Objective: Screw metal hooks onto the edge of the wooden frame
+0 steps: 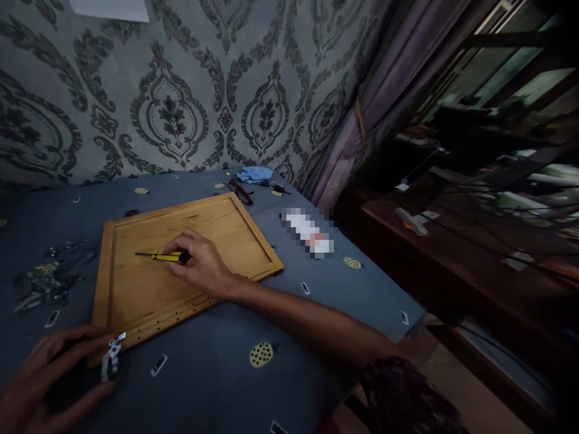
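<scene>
A light wooden cabinet door (pixel 181 223) with a raised frame lies on the blue cloth-covered surface. Above its middle, my right hand (pixel 201 265) is closed around a yellow-and-black screwdriver (pixel 167 257), whose thin shaft points left. At the lower left, my left hand (pixel 58 367) pinches a silver metal hinge (pixel 111 360) between thumb and fingers, close against the door's near left corner. Small dark holes run along the door's near edge. Left of the door, a loose heap of metal hinges (pixel 54 283) lies on the cloth, slightly blurred.
Dark sunglasses (pixel 240 191), a blue cloth (pixel 254 175) and what look like keys (pixel 278 188) lie beyond the door. A pixelated object (pixel 307 233) rests to its right. A patterned wall stands behind, with a purple curtain (pixel 348 138) and a dark reddish bench (pixel 434 265) holding cables.
</scene>
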The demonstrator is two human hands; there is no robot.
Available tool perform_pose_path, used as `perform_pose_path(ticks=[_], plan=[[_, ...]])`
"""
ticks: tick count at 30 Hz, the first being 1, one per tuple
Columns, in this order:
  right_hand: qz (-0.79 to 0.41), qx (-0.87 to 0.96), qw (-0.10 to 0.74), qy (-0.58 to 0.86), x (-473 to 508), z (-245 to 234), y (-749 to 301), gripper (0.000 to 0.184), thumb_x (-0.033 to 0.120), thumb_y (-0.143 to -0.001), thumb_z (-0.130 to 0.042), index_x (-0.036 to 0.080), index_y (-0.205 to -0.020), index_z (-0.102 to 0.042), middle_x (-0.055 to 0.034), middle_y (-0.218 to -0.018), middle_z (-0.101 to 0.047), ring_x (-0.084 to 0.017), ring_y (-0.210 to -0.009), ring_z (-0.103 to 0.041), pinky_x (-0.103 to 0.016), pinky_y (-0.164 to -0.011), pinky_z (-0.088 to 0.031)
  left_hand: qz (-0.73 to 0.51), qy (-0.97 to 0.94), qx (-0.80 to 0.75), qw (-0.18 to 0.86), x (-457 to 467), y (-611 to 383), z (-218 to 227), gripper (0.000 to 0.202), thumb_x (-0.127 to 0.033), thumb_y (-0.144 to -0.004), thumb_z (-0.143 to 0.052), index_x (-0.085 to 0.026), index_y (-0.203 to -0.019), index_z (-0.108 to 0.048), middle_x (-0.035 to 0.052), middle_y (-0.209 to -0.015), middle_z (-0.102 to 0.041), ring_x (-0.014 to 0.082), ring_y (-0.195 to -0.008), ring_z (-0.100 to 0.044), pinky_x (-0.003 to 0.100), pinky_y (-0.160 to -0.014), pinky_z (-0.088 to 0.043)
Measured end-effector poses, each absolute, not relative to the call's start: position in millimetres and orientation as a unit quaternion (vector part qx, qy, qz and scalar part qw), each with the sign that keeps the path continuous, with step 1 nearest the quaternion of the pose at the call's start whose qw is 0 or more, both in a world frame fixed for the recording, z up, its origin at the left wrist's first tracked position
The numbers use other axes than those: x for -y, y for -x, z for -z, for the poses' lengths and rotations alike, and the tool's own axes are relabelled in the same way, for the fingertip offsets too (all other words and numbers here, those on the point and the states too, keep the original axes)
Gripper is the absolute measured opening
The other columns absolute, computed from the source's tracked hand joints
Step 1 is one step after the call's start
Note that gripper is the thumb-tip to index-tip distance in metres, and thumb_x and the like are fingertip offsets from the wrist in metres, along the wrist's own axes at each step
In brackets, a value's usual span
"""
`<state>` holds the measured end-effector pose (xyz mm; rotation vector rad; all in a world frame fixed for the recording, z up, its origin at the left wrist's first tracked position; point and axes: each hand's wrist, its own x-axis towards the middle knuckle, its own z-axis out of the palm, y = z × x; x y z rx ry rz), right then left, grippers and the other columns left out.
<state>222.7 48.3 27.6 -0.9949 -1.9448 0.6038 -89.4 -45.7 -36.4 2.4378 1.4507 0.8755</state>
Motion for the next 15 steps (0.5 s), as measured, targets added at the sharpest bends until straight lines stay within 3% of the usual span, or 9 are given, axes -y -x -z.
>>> perform_pose_path(ticks=[4, 9, 15], plan=[[-0.288, 0.739, 0.482, 0.372, -46, -33, -213, 0.014, 0.013, -0.086, -0.077, 0.018, -0.097, -0.069, -0.0004, -0.096, -0.062, -0.012, -0.084, -0.061, -0.023, -0.076, -0.052, -0.294, -0.803, -0.508, 0.104, 51, 80, 30, 0.053, -0.056, -0.087, -0.062, -0.079, -0.134, -0.049, -0.0089, -0.115, -0.068, 0.0359, -0.105, -0.068, 0.062, -0.086, -0.061], [-0.369, 0.698, 0.529, 0.311, -40, -45, -204, 0.020, 0.010, -0.085, -0.078, 0.019, -0.098, -0.065, 0.0016, -0.095, -0.061, -0.009, -0.080, -0.061, -0.023, -0.080, -0.054, -0.290, -0.806, -0.497, 0.136, 56, 70, 12, 0.046, -0.052, -0.086, -0.064, -0.073, -0.127, -0.059, -0.0050, -0.116, -0.066, 0.0356, -0.104, -0.067, 0.061, -0.088, -0.060], [-0.359, 0.721, 0.510, 0.301, -26, -82, -196, 0.009, 0.025, -0.101, -0.062, 0.023, -0.107, -0.055, 0.0042, -0.086, -0.059, -0.011, -0.079, -0.062, -0.025, -0.078, -0.053, -0.288, -0.790, -0.520, 0.151, 62, 60, 0, 0.031, -0.052, -0.088, -0.063, -0.062, -0.117, -0.067, -0.0024, -0.116, -0.066, 0.0352, -0.108, -0.067, 0.058, -0.095, -0.059]])
